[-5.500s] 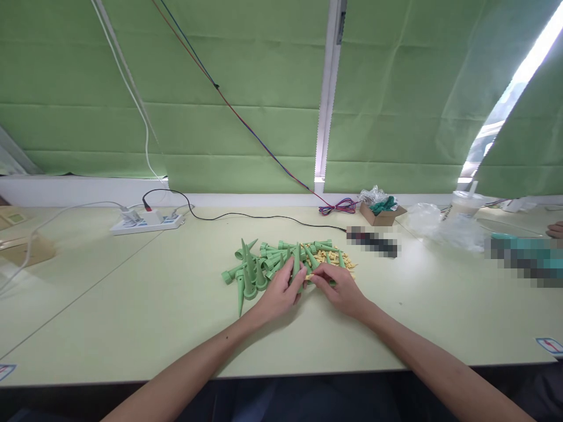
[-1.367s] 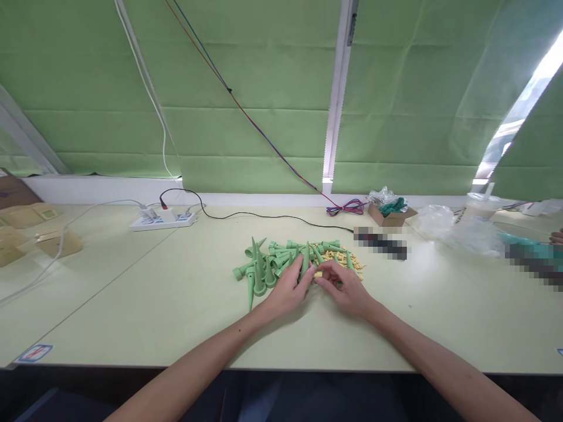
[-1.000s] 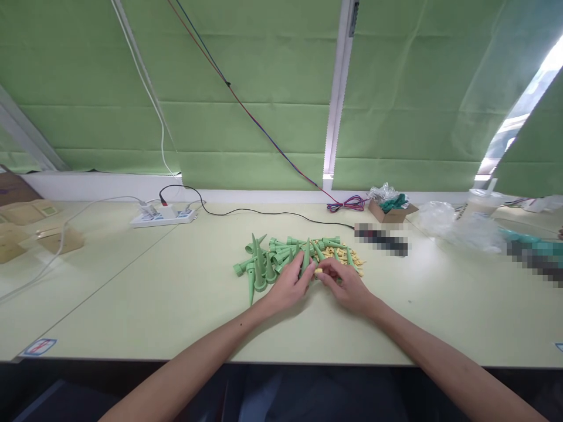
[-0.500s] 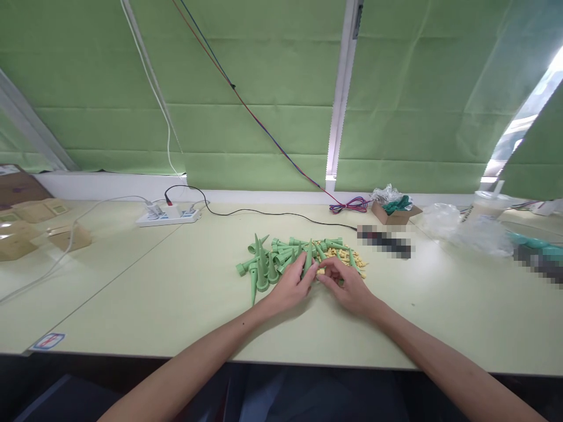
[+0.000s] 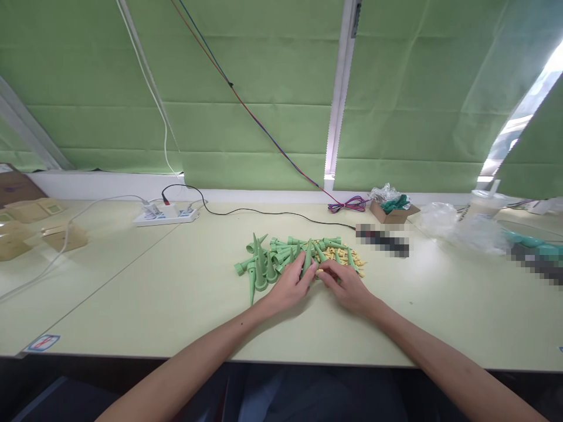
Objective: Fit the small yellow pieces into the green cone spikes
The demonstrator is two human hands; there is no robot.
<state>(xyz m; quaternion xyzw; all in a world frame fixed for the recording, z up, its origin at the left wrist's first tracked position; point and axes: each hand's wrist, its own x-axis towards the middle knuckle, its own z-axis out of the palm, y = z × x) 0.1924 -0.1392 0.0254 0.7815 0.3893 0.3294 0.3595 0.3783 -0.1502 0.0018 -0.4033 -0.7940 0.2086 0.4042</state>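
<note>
My left hand (image 5: 288, 284) is closed around a green plastic spike (image 5: 307, 258), a hollow-looking cone whose tip points up. Close beside it, my right hand (image 5: 348, 286) pinches a small yellow plastic piece (image 5: 319, 271) at the spike's lower end; fingers hide most of that piece, so I cannot tell whether it sits in the spike. Several more green spikes (image 5: 260, 271) lie or stand in a heap to the left of and behind my hands. Small yellow parts (image 5: 355, 258) are scattered in a pile behind my right hand.
A power strip (image 5: 165, 217) with plugs and cables stands at the back left, near clear plastic packages (image 5: 65, 236). Behind the heap lie coiled wires (image 5: 349, 204) and a small cardboard box (image 5: 393, 215). A lidded cup (image 5: 486, 205) and plastic bags (image 5: 477, 234) are at right.
My right fingertips have closed further over the yellow piece, so less of it shows. The left hand keeps its hold on the spike. The whole view has shifted slightly.
</note>
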